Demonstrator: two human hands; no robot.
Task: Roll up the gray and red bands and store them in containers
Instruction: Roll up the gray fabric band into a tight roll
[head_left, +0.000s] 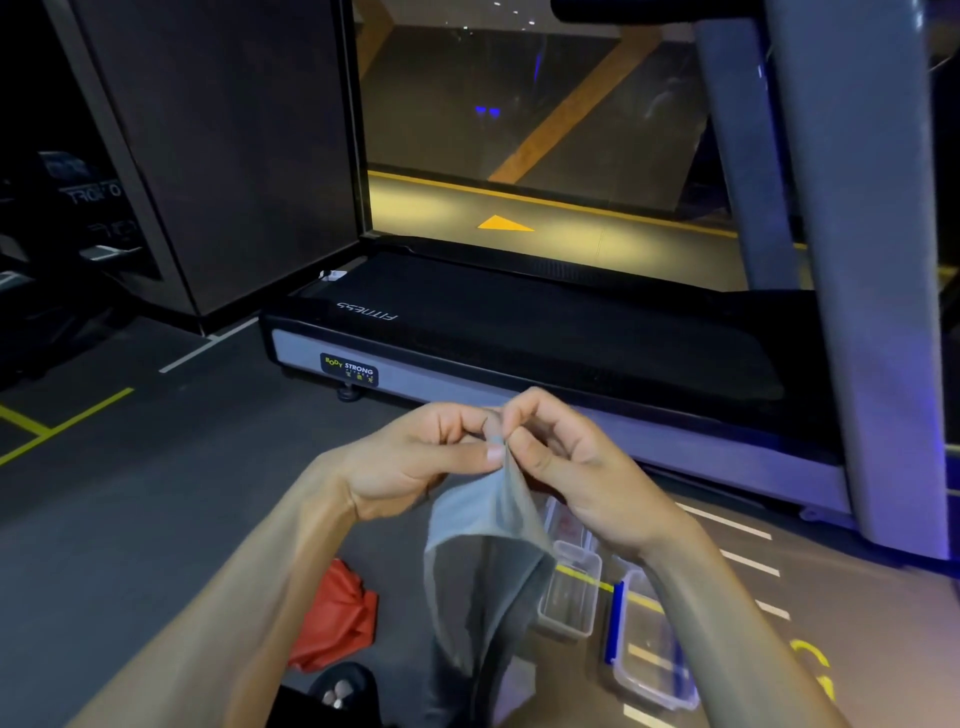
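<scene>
Both the left hand (426, 457) and the right hand (566, 462) are pinched together on the top edge of the gray band (483, 561), which hangs limp in folds above the floor (156, 519); the red band (337, 618) lies crumpled on the floor, beside the clear containers (571, 592). Judged light, thin, stretchy and slippery, it should be gripped at one flattened end and rolled tightly between the fingertips to keep it from springing open.
</scene>
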